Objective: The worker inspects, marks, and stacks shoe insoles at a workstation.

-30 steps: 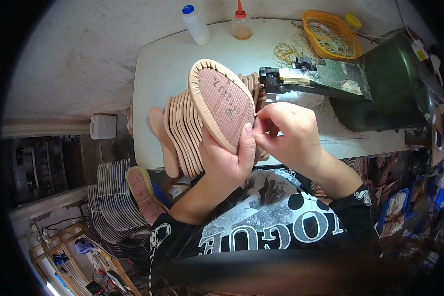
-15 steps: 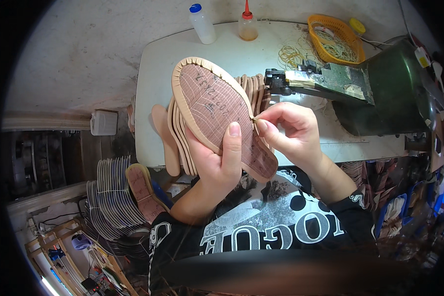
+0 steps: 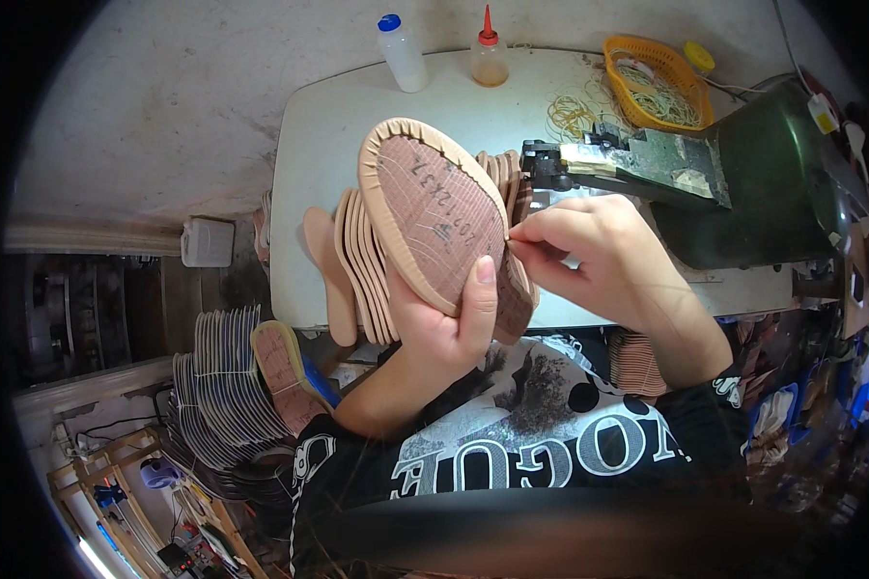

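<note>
My left hand is closed round the lower part of a shoe insole, thumb on its brown, marked underside. A beige cover strip wraps over the insole's rim, with small notched pleats along the toe. At the insole's right edge, my right hand pinches the beige edging between thumb and forefinger. The insole is held tilted above the table, its heel end partly behind my left thumb. Behind it, several beige insoles stand on edge in a row.
A green machine with a black-tipped arm reaches in from the right. Farther back on the white table stand a blue-capped bottle, a red-tipped bottle and a yellow basket of cords. Tied insole bundles lie lower left.
The insole has shifted a little right and its heel end has tipped. My right hand has turned, its back showing more, and its fingertips still pinch the edge.
</note>
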A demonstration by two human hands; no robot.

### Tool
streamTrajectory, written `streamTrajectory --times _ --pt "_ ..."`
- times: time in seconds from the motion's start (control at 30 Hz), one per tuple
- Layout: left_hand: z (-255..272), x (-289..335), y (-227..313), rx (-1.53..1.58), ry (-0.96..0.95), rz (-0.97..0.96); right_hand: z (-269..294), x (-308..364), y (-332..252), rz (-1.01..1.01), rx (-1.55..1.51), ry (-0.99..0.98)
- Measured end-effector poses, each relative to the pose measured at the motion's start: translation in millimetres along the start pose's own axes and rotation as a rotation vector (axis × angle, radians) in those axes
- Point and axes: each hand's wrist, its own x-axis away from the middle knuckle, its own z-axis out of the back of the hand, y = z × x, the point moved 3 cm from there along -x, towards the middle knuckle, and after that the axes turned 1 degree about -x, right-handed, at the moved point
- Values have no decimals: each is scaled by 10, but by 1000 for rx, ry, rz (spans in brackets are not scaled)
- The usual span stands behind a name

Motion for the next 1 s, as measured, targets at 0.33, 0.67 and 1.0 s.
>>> streamTrajectory --times 0.33,0.67,1.0 --pt "-57 2 -162 -29 107 -253 -280 -1 22 -255 -327 324" --pt "-23 -116 -132 303 277 47 -320 141 -83 395 -22 517" --pt "-96 -429 -447 484 97 394 -656 830 137 -885 -1299 -336"
